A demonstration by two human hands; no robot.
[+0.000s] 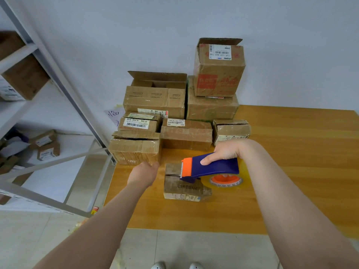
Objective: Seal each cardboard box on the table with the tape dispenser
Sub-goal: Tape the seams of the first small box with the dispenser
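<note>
Tape dispenser (219,166): blue body, orange toothed blade guard, orange hub, clear yellowish roll. Sits over small box (184,186) at front centre of table (291,171), blade above box's dark top seam. right hand (225,151) grips handle, fingers wrapped. Box print reads "LIBRARY". left hand (142,174) just left of box; finger pose cannot be told. Behind: stacked boxes (155,101); white label (136,122) reads "J6 506", top label (220,52) "159-159 A03 160".

A wooden table (291,152) with a warm orange top lies under the grip. Beyond the grip rises a plain white wall (136,26). Well to the left of the grip stands a grey metal shelf rack (60,78). Nearer than the grip, pale floor tiles (194,247) show.
</note>
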